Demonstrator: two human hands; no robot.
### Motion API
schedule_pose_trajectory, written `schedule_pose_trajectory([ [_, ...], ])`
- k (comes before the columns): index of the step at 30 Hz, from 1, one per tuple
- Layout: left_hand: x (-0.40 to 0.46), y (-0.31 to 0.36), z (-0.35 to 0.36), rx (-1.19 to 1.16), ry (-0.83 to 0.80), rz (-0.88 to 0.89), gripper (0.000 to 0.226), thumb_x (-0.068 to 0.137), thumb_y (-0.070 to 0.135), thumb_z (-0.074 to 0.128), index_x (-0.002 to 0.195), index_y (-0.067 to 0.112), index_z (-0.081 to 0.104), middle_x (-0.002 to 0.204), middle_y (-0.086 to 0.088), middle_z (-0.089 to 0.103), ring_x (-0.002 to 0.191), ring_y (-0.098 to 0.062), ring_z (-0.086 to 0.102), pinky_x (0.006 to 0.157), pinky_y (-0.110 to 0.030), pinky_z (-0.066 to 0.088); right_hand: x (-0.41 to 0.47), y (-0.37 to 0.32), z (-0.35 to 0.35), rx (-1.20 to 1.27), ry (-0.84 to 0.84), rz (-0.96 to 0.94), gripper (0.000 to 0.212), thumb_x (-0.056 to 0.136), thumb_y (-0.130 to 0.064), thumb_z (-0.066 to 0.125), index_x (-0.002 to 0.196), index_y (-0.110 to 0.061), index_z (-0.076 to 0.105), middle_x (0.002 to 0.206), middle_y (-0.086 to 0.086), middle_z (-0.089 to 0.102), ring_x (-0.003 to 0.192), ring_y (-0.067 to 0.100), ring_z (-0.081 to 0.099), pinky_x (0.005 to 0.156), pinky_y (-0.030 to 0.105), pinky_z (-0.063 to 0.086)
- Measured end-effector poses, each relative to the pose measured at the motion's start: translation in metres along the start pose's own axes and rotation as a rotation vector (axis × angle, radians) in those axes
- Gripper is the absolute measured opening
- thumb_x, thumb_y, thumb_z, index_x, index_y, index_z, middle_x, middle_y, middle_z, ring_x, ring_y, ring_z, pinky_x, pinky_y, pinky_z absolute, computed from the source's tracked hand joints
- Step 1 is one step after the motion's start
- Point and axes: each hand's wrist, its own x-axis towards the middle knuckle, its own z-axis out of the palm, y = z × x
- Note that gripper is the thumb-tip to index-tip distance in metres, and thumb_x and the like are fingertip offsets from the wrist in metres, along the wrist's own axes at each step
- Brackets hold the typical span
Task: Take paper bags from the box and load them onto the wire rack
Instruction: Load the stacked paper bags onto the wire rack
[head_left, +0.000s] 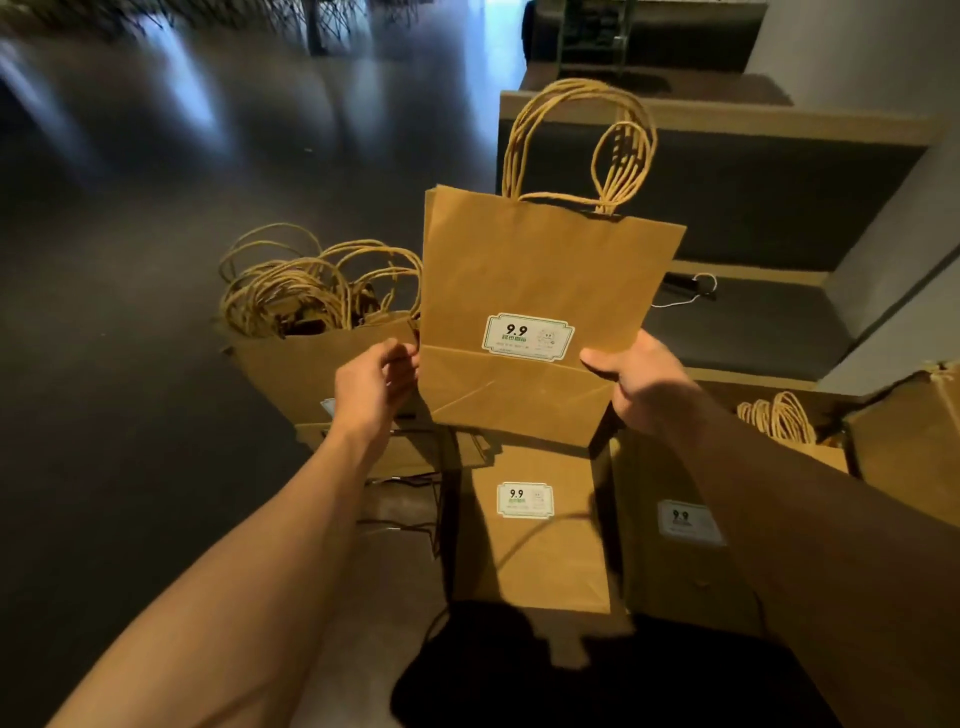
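The wire rack (410, 499) sits directly below my forearms; only a few dark wires show at its left side, between the stacks, so I cannot tell its full outline. The box (904, 431) stands at my far right, one brown corner in view, with one cluster of twine loops (779, 418) just beside it.

Stacks loaded on or around the rack, counted: three. One upright stack (291, 364) on my left, its handles (317, 280) bunched at the top. One flat stack (530, 545) in the centre, label up. One flat stack (680, 561) to the right of centre, label up. I cannot count the bags within any stack.

The held bag (540, 291) is one flat paper bag, upright, raised above the centre stack. Its long axis runs away from me, bottom fold nearest, handles (576, 145) farthest and pointing up. One label (528, 336) faces me.

Grip state: my right hand (644, 387) pinches the lower right edge, thumb on the front face, fingers behind. My left hand (376, 382) is at the lower left edge with fingers loosely curled; they touch or nearly touch the edge, and I cannot tell whether they grip it.

Governing relation: the bag hangs above and forward of both hands, and the centre stack lies straight below it. In my judgement, the right hand carries the load and the left is nearer the upright stack.
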Motion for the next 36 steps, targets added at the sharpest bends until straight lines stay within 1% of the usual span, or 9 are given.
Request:
schedule_pose_trajectory([
  [4,0.001,-0.006,-0.034,0.324,0.122,0.049,0.025,0.096,0.012,0.050,0.081,0.013,0.071,0.081,-0.004,0.071,0.089,-0.024,0.067,0.074,-0.033,0.054,0.002,-0.002,0.022,0.009,-0.034,-0.006,0.028,0.092,0.007,0.054,0.102,-0.019,0.062,0.100,0.003,0.073,0.092,0.022,0.070,0.066,0.032,0.056],
  [7,0.005,-0.017,-0.061,0.838,0.081,0.031,0.025,0.097,0.024,0.050,0.086,0.017,0.072,0.089,-0.005,0.071,0.092,-0.025,0.064,0.086,-0.037,0.051,0.001,0.000,0.035,0.011,-0.056,-0.007,0.026,0.093,0.004,0.055,0.102,-0.019,0.061,0.098,0.001,0.073,0.091,0.019,0.070,0.065,0.030,0.056],
  [17,0.030,-0.048,-0.070,1.640,-0.474,-0.180,0.048,0.099,0.046,0.035,0.142,0.027,0.046,0.152,-0.007,0.042,0.139,-0.032,0.039,0.114,-0.052,0.031,-0.002,0.010,0.064,-0.087,-0.122,-0.010,0.027,0.094,0.006,0.053,0.115,-0.008,0.057,0.111,0.007,0.068,0.078,0.009,0.070,0.056,0.018,0.055],
  [20,0.103,-0.109,-0.100,1.685,-0.519,-0.264,0.063,0.083,0.065,0.026,0.143,0.047,0.034,0.161,0.002,0.028,0.148,-0.030,0.023,0.118,-0.058,0.015,0.004,0.020,0.063,-0.122,-0.202,-0.028,0.033,0.091,0.006,0.054,0.123,-0.004,0.057,0.124,0.017,0.064,0.109,0.032,0.065,0.085,0.036,0.058],
  [23,0.146,-0.156,-0.116,1.674,-0.510,-0.276,0.074,0.070,0.073,0.033,0.141,0.050,0.031,0.159,0.003,0.031,0.146,-0.029,0.026,0.116,-0.059,0.020,0.009,0.027,0.062,-0.214,-0.311,0.010,0.039,0.087,-0.002,0.060,0.126,-0.007,0.055,0.128,0.020,0.061,0.117,0.036,0.060,0.100,0.049,0.048],
  [25,0.103,-0.121,-0.098,1.682,-0.520,-0.253,0.075,0.076,0.067,0.036,0.147,0.042,0.031,0.159,-0.001,0.029,0.146,-0.031,0.025,0.118,-0.055,0.022,0.012,0.033,0.066,-0.253,-0.313,0.014,0.047,0.086,-0.008,0.062,0.132,-0.006,0.050,0.128,0.020,0.060,0.117,0.036,0.060,0.099,0.049,0.049],
  [30,0.040,-0.058,-0.069,1.727,-0.587,-0.311,0.063,0.101,0.054,0.027,0.156,0.024,0.023,0.166,-0.002,-0.004,0.151,-0.030,-0.015,0.123,-0.051,0.002,0.016,0.039,0.086,-0.242,-0.154,-0.079,0.042,0.088,-0.006,0.061,0.129,-0.008,0.050,0.123,0.019,0.061,0.110,0.034,0.063,0.095,0.048,0.052],
  [33,0.040,-0.058,-0.070,1.746,-0.597,-0.294,0.064,0.101,0.055,0.026,0.157,0.023,0.021,0.166,0.000,-0.006,0.151,-0.027,-0.015,0.122,-0.054,0.004,0.020,0.040,0.093,-0.239,-0.145,-0.122,0.049,0.080,-0.014,0.066,0.126,-0.008,0.051,0.123,0.024,0.060,0.112,0.040,0.061,0.097,0.057,0.049],
  [36,0.037,-0.054,-0.069,1.740,-0.589,-0.304,0.068,0.101,0.057,0.027,0.159,0.025,0.013,0.166,0.002,-0.006,0.152,-0.027,-0.008,0.122,-0.054,0.008,0.018,0.034,0.098,-0.221,-0.125,-0.165,0.053,0.077,-0.014,0.066,0.127,-0.002,0.050,0.125,0.025,0.058,0.113,0.040,0.060,0.097,0.051,0.050],
])
